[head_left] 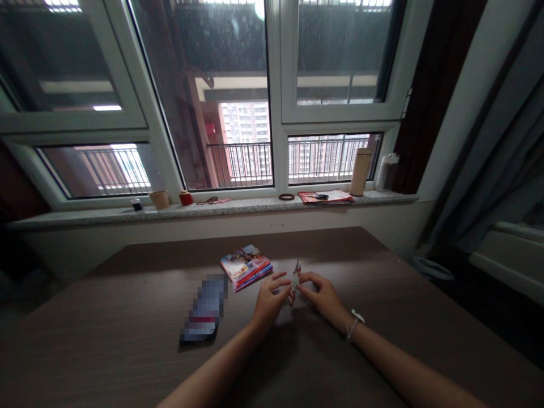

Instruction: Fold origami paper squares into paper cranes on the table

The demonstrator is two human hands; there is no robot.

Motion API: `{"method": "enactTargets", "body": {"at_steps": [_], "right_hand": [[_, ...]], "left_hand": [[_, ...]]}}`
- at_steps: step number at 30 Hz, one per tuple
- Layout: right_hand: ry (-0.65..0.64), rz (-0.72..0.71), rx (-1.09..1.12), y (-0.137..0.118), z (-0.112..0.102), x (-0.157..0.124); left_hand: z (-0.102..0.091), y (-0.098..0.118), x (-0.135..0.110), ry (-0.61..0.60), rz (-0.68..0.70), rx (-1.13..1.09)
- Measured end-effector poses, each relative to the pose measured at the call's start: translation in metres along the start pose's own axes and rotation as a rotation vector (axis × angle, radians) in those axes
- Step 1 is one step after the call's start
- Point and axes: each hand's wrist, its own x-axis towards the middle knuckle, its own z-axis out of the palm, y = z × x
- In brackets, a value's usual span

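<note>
Right grip [322,292]: narrow, pinching our paper [294,281].
Left grip [267,297]: alongside; hold, we cannot tell.
Paper: between them, over the surface [127,317]; probably light, easily creased, best pinched at edges.

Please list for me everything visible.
Buildings: several, pale, outside
Window: one, white-framed, background
Sill: one, speckled grey, below window
Jar: one, black, sill's left
Cup: one, tan, beside jar
Container: one, red, beside cup
Unclear item: one, reddish, beside container
Ring: one, dark, mid-sill
Papers: several, red-white, sill's right
Likely scissors: one, black, on papers
Flask: one, tan, beside papers
Bottle: one, translucent, beside flask
Curtain: one, grey, far right
Table: one, brown, foreground
Booklets: several, multicoloured, on table
Pixelated object: one, bluish, near booklets
Patterned paper: one, multicoloured, foreground centre
Bracelet: one, whitish, right wrist
Left hand: one, at paper
Right hand: one, pinching paper
</note>
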Motion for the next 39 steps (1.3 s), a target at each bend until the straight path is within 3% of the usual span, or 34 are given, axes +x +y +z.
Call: {"method": "enactTargets", "body": {"at_steps": [12,25,39], "right_hand": [[-0.053,-0.055,-0.014,0.0024,-0.0001,0.0],[0.017,-0.078,-0.029,-0.0023,-0.0013,-0.0004],[0.026,0.007,0.088,0.0063,-0.003,0.0031]], "left_hand": [[0.0006,-0.0053,0.004,-0.047,-0.028,-0.055],[0.0054,0.0031,-0.0014,-0.024,-0.012,-0.011],[0.0022,-0.0039,0.0044,-0.045,-0.033,-0.08]]}}
